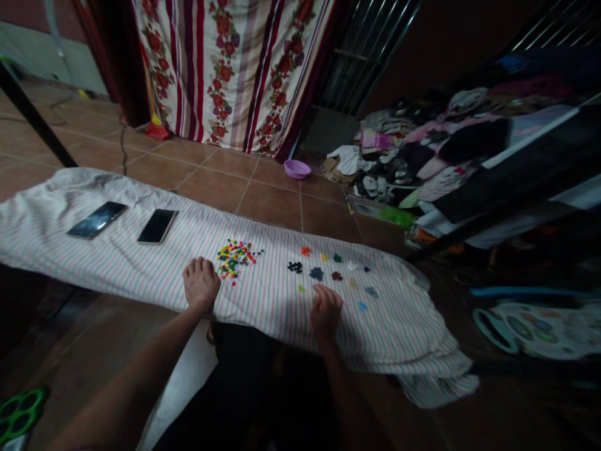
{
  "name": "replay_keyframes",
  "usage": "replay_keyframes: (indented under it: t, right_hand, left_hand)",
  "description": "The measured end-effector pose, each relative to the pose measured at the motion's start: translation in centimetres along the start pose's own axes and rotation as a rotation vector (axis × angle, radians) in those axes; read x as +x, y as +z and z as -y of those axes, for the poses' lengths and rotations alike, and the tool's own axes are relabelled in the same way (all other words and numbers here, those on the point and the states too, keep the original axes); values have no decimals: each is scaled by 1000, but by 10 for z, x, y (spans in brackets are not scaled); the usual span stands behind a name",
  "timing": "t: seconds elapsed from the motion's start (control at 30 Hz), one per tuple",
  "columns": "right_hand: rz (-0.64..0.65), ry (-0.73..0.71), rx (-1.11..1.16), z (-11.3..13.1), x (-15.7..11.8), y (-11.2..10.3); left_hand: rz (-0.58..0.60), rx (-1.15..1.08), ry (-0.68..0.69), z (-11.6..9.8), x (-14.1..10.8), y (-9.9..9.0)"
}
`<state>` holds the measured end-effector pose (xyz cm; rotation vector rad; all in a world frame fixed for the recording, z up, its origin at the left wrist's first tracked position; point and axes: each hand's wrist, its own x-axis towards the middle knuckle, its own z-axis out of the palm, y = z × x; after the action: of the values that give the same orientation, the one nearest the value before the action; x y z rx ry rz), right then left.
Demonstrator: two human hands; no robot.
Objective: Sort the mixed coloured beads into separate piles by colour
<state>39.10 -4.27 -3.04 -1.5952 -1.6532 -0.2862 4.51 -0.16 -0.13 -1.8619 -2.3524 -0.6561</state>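
A mixed pile of tiny coloured pieces [237,254], perhaps beads, lies on a striped cloth [263,300]. Resting on the cloth just left of the pile, my left hand [201,283] has its fingers curled under in a loose fist; nothing shows in it. My right hand [326,308] is closed, with thumb and index finger close together below the sorted groups; anything between them is too small to make out. Near its fingertips are a few lime-green pieces [301,288], dark grey pieces [316,274] and brown pieces [337,275]. Black pieces [295,267] and orange pieces [305,251] sit farther back.
Two phones [158,226] [97,220] lie at the left of the cloth. Blue pieces [362,305] and grey-blue pieces [371,292] are right of my right hand. Beyond are a purple basin [297,169], a floral curtain [235,75] and heaped clothes [422,144].
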Motion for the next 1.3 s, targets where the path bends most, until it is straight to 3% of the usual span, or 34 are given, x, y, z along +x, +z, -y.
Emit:
replay_keyframes:
  t: [0.13, 0.37, 0.57, 0.67, 0.77, 1.03, 1.3]
  right_hand:
    - [110, -25, 112, 31, 12, 13]
    - [323, -48, 348, 115, 32, 75]
    - [523, -5, 181, 159, 66, 106]
    - [659, 68, 43, 167, 80, 110]
    - [708, 78, -12, 167, 81, 110]
    - [512, -70, 97, 156, 40, 107]
    - [432, -122, 133, 157, 22, 99]
  left_hand:
    - [-4, -11, -1, 0, 0, 0]
    - [-22, -10, 6, 0, -1, 1]
    - [-25, -3, 7, -1, 0, 0]
    - [-33, 1, 7, -1, 0, 0]
    - [-48, 16, 5, -1, 0, 2]
    - [-54, 13, 8, 0, 0, 3]
    - [-45, -3, 4, 1, -1, 4]
